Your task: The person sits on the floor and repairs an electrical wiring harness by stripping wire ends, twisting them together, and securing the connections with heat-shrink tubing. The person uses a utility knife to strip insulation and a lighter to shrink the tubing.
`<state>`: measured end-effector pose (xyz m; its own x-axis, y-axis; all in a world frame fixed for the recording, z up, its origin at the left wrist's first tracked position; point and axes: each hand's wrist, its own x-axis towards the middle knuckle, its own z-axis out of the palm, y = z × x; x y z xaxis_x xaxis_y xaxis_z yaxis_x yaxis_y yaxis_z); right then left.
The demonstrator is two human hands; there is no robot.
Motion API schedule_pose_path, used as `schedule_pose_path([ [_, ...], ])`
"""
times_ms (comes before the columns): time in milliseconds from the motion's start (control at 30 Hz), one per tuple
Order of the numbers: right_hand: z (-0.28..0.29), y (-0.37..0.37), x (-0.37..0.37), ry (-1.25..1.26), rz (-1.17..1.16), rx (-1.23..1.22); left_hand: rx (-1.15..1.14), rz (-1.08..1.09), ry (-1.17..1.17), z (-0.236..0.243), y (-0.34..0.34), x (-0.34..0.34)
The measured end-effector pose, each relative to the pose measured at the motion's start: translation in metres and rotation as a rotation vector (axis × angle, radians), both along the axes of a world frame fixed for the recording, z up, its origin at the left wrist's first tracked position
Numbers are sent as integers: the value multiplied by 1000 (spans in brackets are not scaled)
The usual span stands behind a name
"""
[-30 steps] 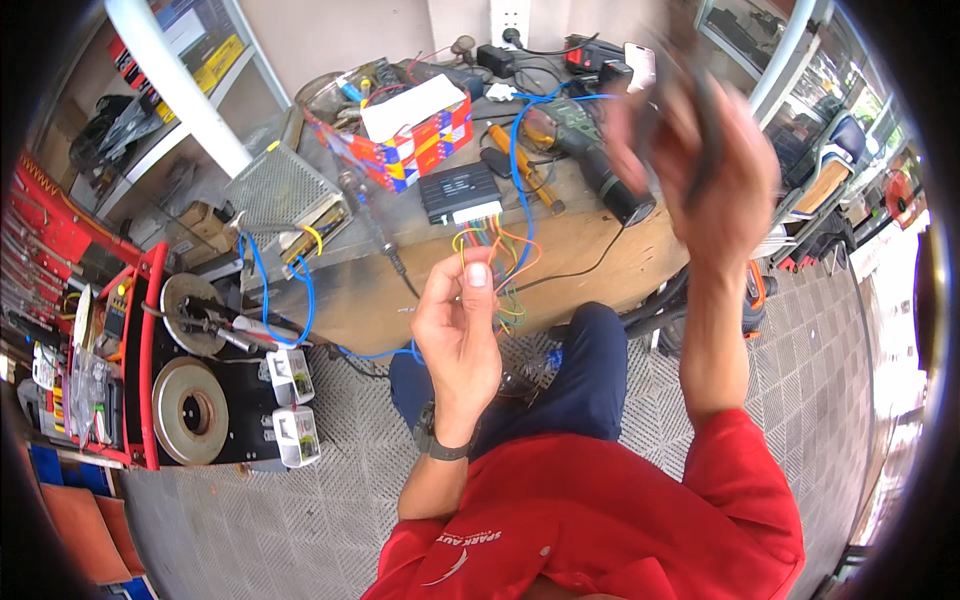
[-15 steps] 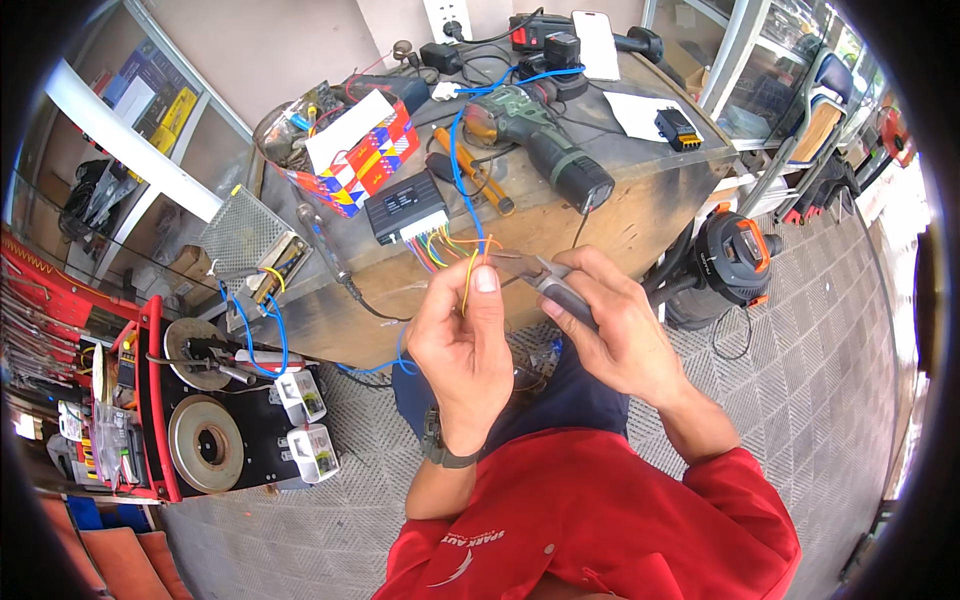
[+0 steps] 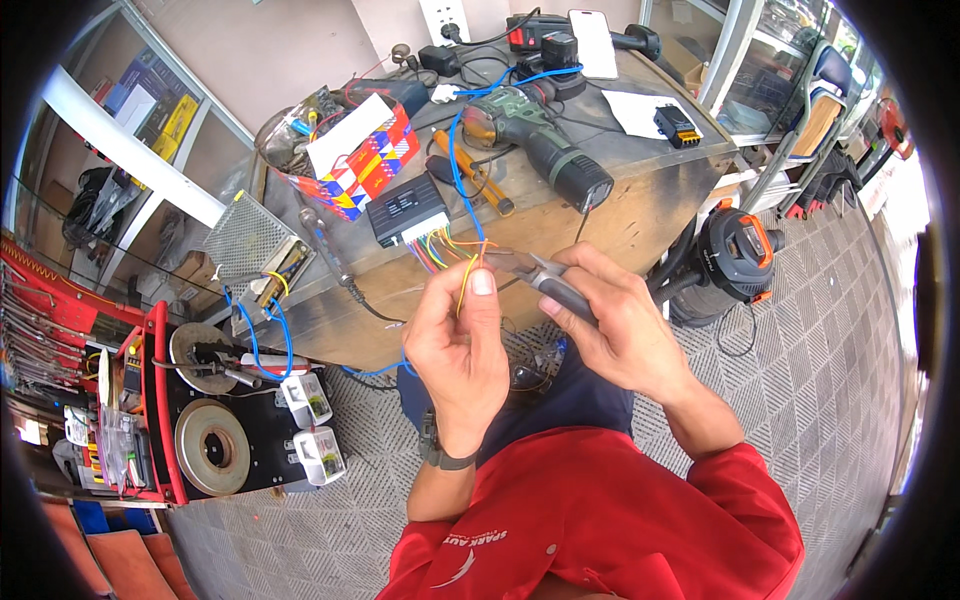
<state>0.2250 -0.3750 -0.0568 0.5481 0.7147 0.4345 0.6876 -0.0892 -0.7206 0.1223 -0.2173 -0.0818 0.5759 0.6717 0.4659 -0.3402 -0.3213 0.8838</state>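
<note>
My left hand (image 3: 462, 345) pinches a thin orange wire (image 3: 484, 254) between thumb and forefinger, its end sticking up past the fingertips. A yellow wire (image 3: 463, 290) bends down beside the thumb. My right hand (image 3: 632, 335) grips a pair of pliers (image 3: 566, 294) with dark grey handles. The metal jaws reach left to the orange wire, just above my left thumb; whether they are closed on it is too small to tell. Behind my left hand, a black control module (image 3: 408, 208) lies near the table edge, and a bundle of coloured wires (image 3: 440, 246) runs from it toward my fingers.
On the wooden table (image 3: 640, 195) lie a green cordless drill (image 3: 545, 150), a soldering iron (image 3: 335, 258), orange-handled tool (image 3: 478, 175) and a patterned box (image 3: 360, 165). A metal-cased power supply (image 3: 250, 240) stands left. A vacuum cleaner (image 3: 730, 260) is on the floor, right.
The pliers' jaws have shifted slightly left against the wire. Both hands otherwise hold almost the same pose, and the whole view has shifted a little.
</note>
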Motion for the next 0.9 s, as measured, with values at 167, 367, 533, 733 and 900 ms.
schedule_pose_path([
  [167, -1, -1, -1, -10, -6, -26, 22, 9, -1, 0, 2, 0],
  [367, 2, -1, -1, -29, -7, -60, 45, -14, 28, 3, 4, -4],
  [533, 3, -2, -2, -30, -8, -63, 108, -9, 73, -1, 13, -5],
  [733, -8, -3, -12, 234, 98, 40, -47, -293, -193, -6, 22, 2],
  [900, -46, 24, -56, 792, 196, 360, -354, 69, -239, -10, -8, 31],
])
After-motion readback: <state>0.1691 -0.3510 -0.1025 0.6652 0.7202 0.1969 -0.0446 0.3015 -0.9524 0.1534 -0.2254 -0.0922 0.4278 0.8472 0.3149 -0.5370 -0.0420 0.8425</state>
